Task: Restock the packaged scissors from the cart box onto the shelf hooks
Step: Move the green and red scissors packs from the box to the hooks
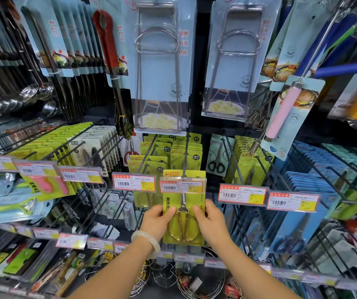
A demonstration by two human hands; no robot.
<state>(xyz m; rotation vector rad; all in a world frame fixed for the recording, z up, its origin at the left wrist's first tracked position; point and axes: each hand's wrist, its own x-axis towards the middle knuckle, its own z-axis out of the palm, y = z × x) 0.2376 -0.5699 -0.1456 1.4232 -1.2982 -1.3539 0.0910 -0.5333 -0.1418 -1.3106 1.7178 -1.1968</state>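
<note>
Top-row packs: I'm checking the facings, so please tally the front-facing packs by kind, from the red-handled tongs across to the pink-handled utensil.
Red-handled tongs: 1
Wire dish-lifter packs: 2
Pink-handled utensil pack: 1
Total: 4

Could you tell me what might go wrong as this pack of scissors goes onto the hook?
The scissors pack is held only at its lower edges by the left hand and right hand, so its top could tilt and miss the hook. The price tag covers the pack's upper part, so the pack could knock it or snag behind it.
</note>
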